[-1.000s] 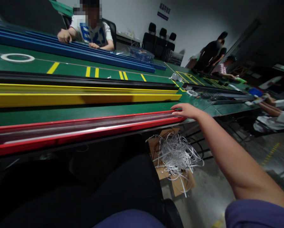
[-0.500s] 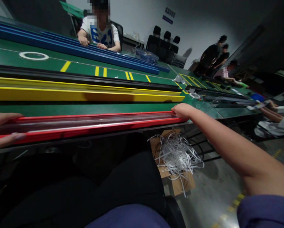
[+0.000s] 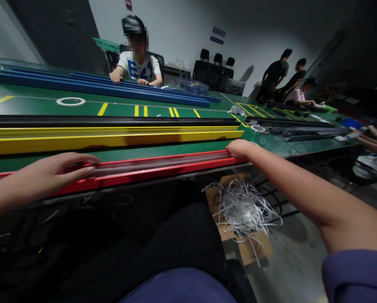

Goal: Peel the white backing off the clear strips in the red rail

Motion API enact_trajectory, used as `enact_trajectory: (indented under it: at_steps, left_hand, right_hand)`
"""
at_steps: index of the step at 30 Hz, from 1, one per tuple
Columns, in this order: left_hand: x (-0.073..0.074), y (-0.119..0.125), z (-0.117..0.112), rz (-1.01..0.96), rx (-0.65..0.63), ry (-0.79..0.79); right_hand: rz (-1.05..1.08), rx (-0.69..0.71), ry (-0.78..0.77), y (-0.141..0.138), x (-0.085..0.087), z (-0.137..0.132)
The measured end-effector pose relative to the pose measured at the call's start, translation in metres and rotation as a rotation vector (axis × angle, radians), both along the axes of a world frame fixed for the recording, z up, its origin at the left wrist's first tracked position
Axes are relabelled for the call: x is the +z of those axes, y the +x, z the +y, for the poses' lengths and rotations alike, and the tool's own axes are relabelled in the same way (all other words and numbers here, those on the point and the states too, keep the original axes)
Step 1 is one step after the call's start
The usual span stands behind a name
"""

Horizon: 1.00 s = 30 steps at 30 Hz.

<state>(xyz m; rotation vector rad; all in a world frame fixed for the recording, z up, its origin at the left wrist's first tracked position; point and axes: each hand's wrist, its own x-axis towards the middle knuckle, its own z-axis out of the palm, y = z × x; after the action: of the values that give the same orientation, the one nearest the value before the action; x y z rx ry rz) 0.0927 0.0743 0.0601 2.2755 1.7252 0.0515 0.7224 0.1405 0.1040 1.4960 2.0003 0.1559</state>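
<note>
A long red channel-shaped strip (image 3: 150,165) lies along the near edge of the table, with a greyish, shiny inner groove. Across its left part is my left hand (image 3: 65,168), fingers at the far rim and thumb towards the near one, gripping it. My right hand (image 3: 238,148) is closed round the strip's right end; most of its fingertips are hidden. Beyond the red strip lies a yellow strip (image 3: 119,140), with a black strip (image 3: 119,121) behind it.
Blue strips (image 3: 106,90) lie across the green table (image 3: 163,149), where a co-worker (image 3: 138,67) rests both hands. A white ring (image 3: 70,101) lies nearer. Below the edge, a cardboard box (image 3: 254,248) overflows with white strips (image 3: 248,206). More people are at the right.
My left hand has moved right along the red strip, and more of its forearm shows. My right hand stays at the strip's right end. The view has tilted up slightly.
</note>
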Motion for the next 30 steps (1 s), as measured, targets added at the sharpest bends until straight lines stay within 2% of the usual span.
enact_trajectory:
  at_steps: [2,5,8,10,13,16,20,25,30]
  left_hand:
    - [0.005,0.046,0.009,-0.083,-0.154,0.023]
    - [0.009,0.126,0.025,-0.096,-0.362,0.076]
    - [0.014,0.198,0.040,-0.054,-0.483,0.160]
    - [0.017,0.235,0.047,-0.017,-0.529,0.187]
    - [0.017,0.272,0.054,-0.001,-0.569,0.219]
    - [0.009,0.289,0.060,-0.031,-0.568,0.235]
    - [-0.004,0.293,0.069,-0.087,-0.524,0.229]
    - [-0.011,0.295,0.075,-0.111,-0.487,0.222]
    - [-0.012,0.299,0.075,-0.086,-0.467,0.221]
  right_hand:
    - [-0.010,-0.043,-0.006,-0.009,-0.001,0.001]
    - [-0.042,-0.107,-0.010,-0.023,-0.004,0.005]
    - [-0.075,-0.165,-0.020,-0.035,-0.008,0.011]
    - [-0.086,-0.193,-0.025,-0.038,-0.010,0.015]
    - [-0.085,-0.212,-0.034,-0.039,-0.012,0.018]
    - [-0.077,-0.207,-0.045,-0.036,-0.015,0.019]
    - [-0.079,-0.171,-0.055,-0.030,-0.014,0.018]
    - [-0.039,-0.060,-0.124,-0.025,0.004,0.015]
    - [-0.011,0.055,-0.159,-0.039,0.017,0.010]
